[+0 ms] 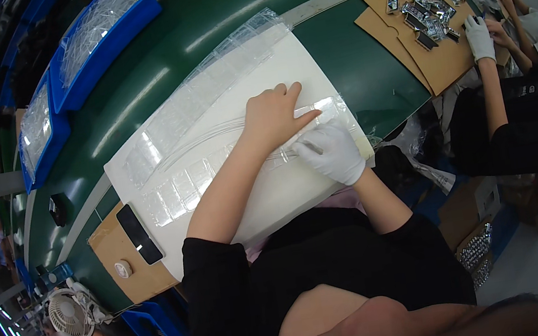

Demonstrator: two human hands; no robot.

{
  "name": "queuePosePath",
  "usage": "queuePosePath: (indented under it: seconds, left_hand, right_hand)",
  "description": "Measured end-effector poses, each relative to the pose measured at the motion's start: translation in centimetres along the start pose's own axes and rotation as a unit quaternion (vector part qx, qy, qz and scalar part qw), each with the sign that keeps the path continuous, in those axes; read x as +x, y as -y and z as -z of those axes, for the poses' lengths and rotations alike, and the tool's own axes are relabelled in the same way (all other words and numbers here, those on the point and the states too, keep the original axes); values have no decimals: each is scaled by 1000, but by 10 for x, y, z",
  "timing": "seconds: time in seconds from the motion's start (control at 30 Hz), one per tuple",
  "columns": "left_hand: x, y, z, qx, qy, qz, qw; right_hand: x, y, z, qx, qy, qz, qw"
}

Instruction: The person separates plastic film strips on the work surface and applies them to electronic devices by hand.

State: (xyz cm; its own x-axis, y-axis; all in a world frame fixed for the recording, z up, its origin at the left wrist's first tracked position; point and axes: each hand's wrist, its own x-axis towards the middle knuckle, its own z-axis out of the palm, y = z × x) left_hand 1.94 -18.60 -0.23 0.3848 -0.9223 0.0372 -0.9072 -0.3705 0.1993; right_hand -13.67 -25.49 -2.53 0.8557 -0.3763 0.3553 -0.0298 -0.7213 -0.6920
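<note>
A white slab [267,202] lies in front of me on the green bench. Along it runs a strip of clear plastic pockets [179,189], and another clear plastic strip [181,108] lies along the far edge. Several thin clear strands [206,134] stretch between the two strips. My left hand [272,118], bare, rests on the near strip with thumb and fingers apart. Close beside it, my right hand [332,152] in a white glove has its fingertips pinched together over the strip. Whatever they hold is too small to make out.
A dark phone [138,233] sits at the slab's left edge, near a small tape roll [123,268] on cardboard. Blue bins [61,104] of clear plastic pieces stand far left. At right, a co-worker's gloved hand [480,38] is beside shiny metal parts [426,12] on cardboard.
</note>
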Motion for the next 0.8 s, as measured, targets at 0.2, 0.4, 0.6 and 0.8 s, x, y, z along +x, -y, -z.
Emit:
queuePosePath:
  seconds: [0.2, 0.4, 0.6, 0.8]
  left_hand:
    - [31, -22, -8, -20, 40, 108, 993]
    - [33, -17, -16, -86, -51, 48, 994]
    - [5, 31, 23, -318, 60, 51, 945]
    - [-43, 69, 1, -140, -28, 6, 990]
  right_hand:
    - [4, 3, 11, -29, 3, 15, 999]
    - [3, 5, 7, -20, -12, 15, 1000]
    - [4, 7, 18, -38, 15, -4, 999]
    - [1, 4, 9, -37, 16, -11, 999]
